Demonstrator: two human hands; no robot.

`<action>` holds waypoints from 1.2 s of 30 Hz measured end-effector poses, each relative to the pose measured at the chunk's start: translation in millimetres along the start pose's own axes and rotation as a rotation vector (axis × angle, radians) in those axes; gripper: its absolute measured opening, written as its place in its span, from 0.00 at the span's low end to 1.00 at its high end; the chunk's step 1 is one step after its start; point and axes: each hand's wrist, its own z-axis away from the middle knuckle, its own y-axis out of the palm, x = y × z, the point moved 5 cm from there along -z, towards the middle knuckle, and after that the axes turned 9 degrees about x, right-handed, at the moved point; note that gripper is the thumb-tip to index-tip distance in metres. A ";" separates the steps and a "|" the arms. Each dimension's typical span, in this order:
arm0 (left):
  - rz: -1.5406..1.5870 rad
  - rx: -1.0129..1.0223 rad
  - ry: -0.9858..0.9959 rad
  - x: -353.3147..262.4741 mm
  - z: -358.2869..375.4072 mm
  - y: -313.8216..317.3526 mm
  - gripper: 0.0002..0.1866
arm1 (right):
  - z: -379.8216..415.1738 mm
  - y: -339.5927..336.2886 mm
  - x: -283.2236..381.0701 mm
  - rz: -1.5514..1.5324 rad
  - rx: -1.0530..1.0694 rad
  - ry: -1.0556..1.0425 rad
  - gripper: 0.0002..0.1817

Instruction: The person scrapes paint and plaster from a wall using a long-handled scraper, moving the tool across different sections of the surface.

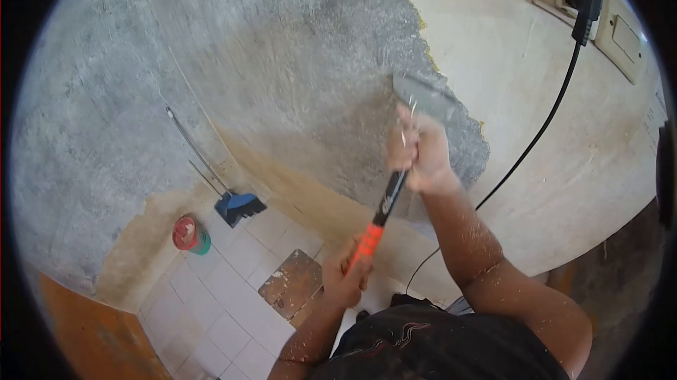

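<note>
A long-handled scraper [381,214] with a black and orange-red handle runs up from my body to the wall. Its wide grey blade, blurred by motion, lies at the ragged edge between the bare grey wall [282,48] and the cream paint [479,20]. Around the orange lower part of the handle, my left hand [345,272] is closed. My right hand [419,147] grips the tool higher up, close below the blade, its fingers wrapped round it.
A black plug [583,1] sits in the wall socket, its cable hanging down right of my right arm. Beside it is a switch [625,40]. On the tiled floor [229,302] stand a blue broom or dustpan [238,205], a red-and-green basket [192,237] and a brown board [290,283].
</note>
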 end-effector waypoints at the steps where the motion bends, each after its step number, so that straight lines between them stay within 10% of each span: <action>1: 0.008 -0.014 -0.038 9.5 7.0 1.2 0.22 | 11.5 -13.0 -8.8 0.056 -0.169 0.003 0.22; 10: -0.020 0.020 0.079 -50.1 -22.8 1.5 0.22 | -32.3 37.8 32.1 0.017 0.168 -0.032 0.21; 15: -0.032 -0.022 -0.021 -8.9 -0.9 -1.9 0.21 | 3.0 -6.2 -11.7 -0.009 -0.131 0.054 0.21; 20: -0.110 -0.064 0.140 -65.1 -25.9 -14.1 0.23 | -38.1 41.9 26.4 -0.006 0.113 -0.050 0.19; 26: 0.038 -0.093 -0.067 11.2 9.8 -12.8 0.22 | -0.3 -10.2 -13.1 -0.038 -0.014 -0.011 0.20; 36: -0.071 0.031 0.277 -87.1 -49.9 12.4 0.24 | -48.6 89.6 72.9 0.076 0.234 -0.158 0.20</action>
